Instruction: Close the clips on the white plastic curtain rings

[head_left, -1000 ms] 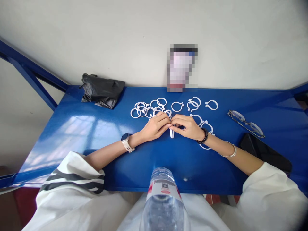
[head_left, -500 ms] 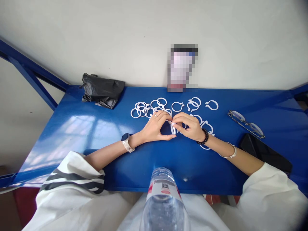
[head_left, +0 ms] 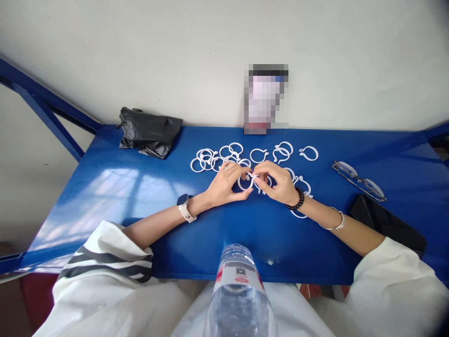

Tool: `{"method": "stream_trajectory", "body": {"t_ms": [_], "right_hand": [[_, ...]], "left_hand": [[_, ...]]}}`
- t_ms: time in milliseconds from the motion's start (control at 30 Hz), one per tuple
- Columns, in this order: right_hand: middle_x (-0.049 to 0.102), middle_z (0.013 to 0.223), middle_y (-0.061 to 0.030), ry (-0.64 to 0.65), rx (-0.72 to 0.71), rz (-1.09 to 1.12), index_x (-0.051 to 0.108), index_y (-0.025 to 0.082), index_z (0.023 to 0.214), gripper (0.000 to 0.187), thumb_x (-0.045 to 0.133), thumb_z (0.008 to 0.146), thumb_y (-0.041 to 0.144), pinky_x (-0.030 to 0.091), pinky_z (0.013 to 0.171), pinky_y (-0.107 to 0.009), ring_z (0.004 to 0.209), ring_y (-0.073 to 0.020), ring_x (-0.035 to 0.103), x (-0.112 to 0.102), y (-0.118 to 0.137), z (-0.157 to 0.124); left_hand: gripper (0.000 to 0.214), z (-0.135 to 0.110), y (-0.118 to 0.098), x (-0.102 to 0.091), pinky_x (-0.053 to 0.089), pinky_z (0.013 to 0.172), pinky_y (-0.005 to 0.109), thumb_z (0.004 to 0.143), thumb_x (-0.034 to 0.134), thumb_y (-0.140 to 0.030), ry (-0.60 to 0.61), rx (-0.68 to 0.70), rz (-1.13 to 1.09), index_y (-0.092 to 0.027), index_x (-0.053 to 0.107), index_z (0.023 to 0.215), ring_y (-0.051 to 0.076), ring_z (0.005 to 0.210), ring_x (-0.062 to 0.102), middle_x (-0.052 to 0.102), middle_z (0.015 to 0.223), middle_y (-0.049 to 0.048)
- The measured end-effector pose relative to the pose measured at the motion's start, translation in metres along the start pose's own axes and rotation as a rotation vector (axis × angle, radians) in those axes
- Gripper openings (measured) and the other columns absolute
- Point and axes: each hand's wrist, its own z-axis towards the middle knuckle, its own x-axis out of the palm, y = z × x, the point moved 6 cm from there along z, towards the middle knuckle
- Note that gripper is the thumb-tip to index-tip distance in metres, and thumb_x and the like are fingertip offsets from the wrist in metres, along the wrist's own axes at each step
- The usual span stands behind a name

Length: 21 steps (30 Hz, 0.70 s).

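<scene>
A white curtain ring (head_left: 252, 183) with small clasp ends is held between both hands above the table. My left hand (head_left: 224, 184) grips its left side, thumb at the bottom and fingers at the top. My right hand (head_left: 276, 181) pinches the ring's upper right part, where the clasp ends are; the fingertips partly hide them. Several loose white rings (head_left: 258, 162) lie behind and around the hands, some overlapping. Others (head_left: 300, 216) lie partly under my right hand and wrist.
On the blue table (head_left: 182, 248), a black plastic bag (head_left: 150, 133) lies back left. Eyeglasses (head_left: 359, 179) and a dark phone (head_left: 389, 224) are at the right. A blurred-out upright object (head_left: 264, 100) leans on the wall. A clear water bottle (head_left: 240, 299) stands close in front.
The held ring has turned from edge-on to showing its round opening. My left thumb and fingers have shifted slightly left and up with it; my right hand still pinches it.
</scene>
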Motion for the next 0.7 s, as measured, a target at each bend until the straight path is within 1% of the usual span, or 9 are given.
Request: {"method": "stream_trajectory", "body": {"t_ms": [67, 200, 400, 700], "right_hand": [[0.066, 0.083, -0.0020, 0.011, 0.010, 0.015, 0.059, 0.020, 0.094, 0.002, 0.059, 0.094, 0.022, 0.048, 0.051, -0.021, 0.056, -0.0082, 0.055, 0.0009, -0.0020, -0.0003], [0.064, 0.078, -0.0002, 0.028, 0.025, 0.011, 0.057, 0.021, 0.091, 0.006, 0.058, 0.095, 0.024, 0.047, 0.051, -0.021, 0.055, -0.0084, 0.054, 0.0024, -0.0049, -0.0016], [0.061, 0.070, 0.0013, 0.045, 0.027, -0.008, 0.056, 0.020, 0.086, 0.010, 0.057, 0.095, 0.023, 0.045, 0.050, -0.021, 0.053, -0.0086, 0.053, 0.0041, -0.0033, -0.0020], [0.056, 0.066, 0.0022, 0.086, 0.025, 0.002, 0.050, 0.020, 0.079, 0.017, 0.057, 0.095, 0.022, 0.041, 0.049, -0.021, 0.051, -0.0084, 0.048, 0.0068, -0.0018, -0.0027]], "left_hand": [[0.033, -0.0001, 0.0005, 0.0005, 0.044, 0.082, 0.035, 0.094, 0.053, -0.046, 0.015, -0.002, -0.006, -0.018, 0.059, 0.110, 0.019, 0.080, 0.058, 0.066, 0.084, 0.0040], [0.034, -0.0002, -0.0015, 0.0006, 0.043, 0.079, 0.033, 0.095, 0.054, -0.047, 0.017, 0.045, -0.013, -0.017, 0.059, 0.110, 0.017, 0.075, 0.057, 0.065, 0.080, 0.0025], [0.033, 0.0002, -0.0016, 0.0027, 0.043, 0.078, 0.033, 0.095, 0.051, -0.048, 0.038, 0.043, 0.012, -0.017, 0.061, 0.102, 0.016, 0.071, 0.055, 0.062, 0.073, 0.0011], [0.029, 0.0017, -0.0038, 0.0024, 0.043, 0.076, 0.033, 0.095, 0.049, -0.042, 0.052, 0.063, 0.059, -0.016, 0.061, 0.098, 0.016, 0.070, 0.054, 0.061, 0.072, 0.0015]]}}
